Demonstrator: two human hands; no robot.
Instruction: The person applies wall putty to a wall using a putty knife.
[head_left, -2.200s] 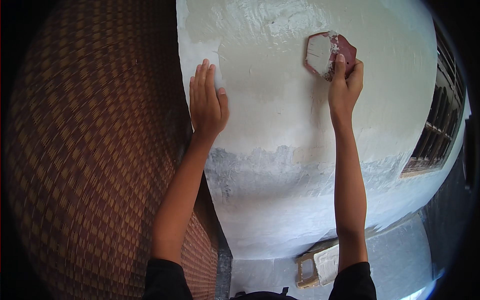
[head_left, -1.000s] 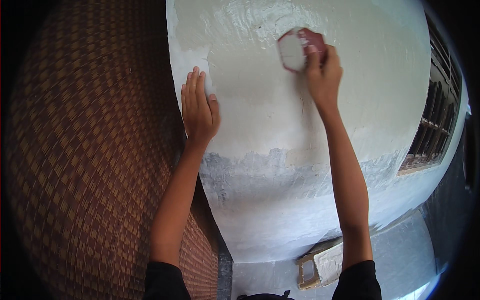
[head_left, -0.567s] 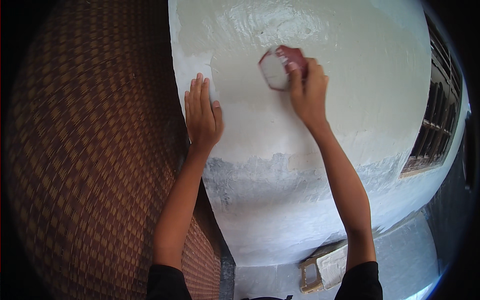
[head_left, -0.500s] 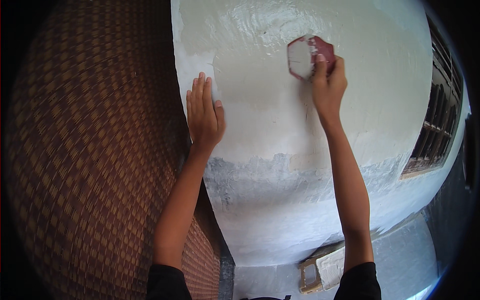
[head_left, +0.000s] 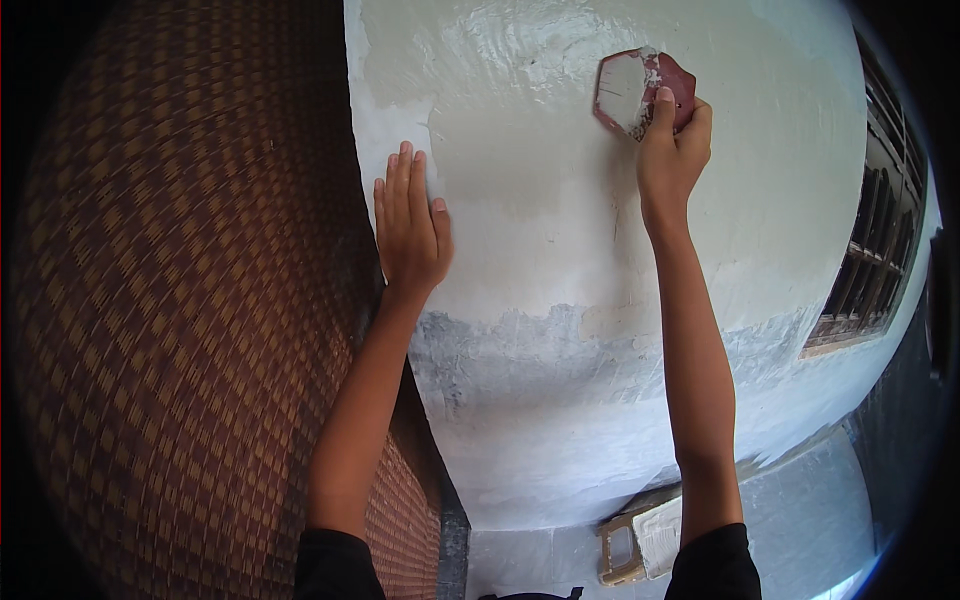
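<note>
Fingers stretched out, my left hand (head_left: 412, 225) lies flat against the wall (head_left: 520, 225) near its left edge and holds nothing. My right hand (head_left: 674, 155) grips a dark red putty spreader (head_left: 683, 80), a flat six-sided plate, by its lower right side, thumb on the near face. Whitish paste covers the left half of the spreader. It is up at the wall; whether its far edge touches the surface I cannot tell. Wet, glossy cream coating covers the upper wall, with a rough grey band lower down.
A brown woven panel (head_left: 190, 300) stands along the left, next to the wall's edge. At right is a barred window (head_left: 868, 250). Below, a tan stool (head_left: 622, 572) stands on the grey tiled floor (head_left: 800, 510), with a tray of white paste (head_left: 660, 537) on it.
My right hand has moved the spreader a little up and to the right across the wall. My left hand stays at nearly the same place.
</note>
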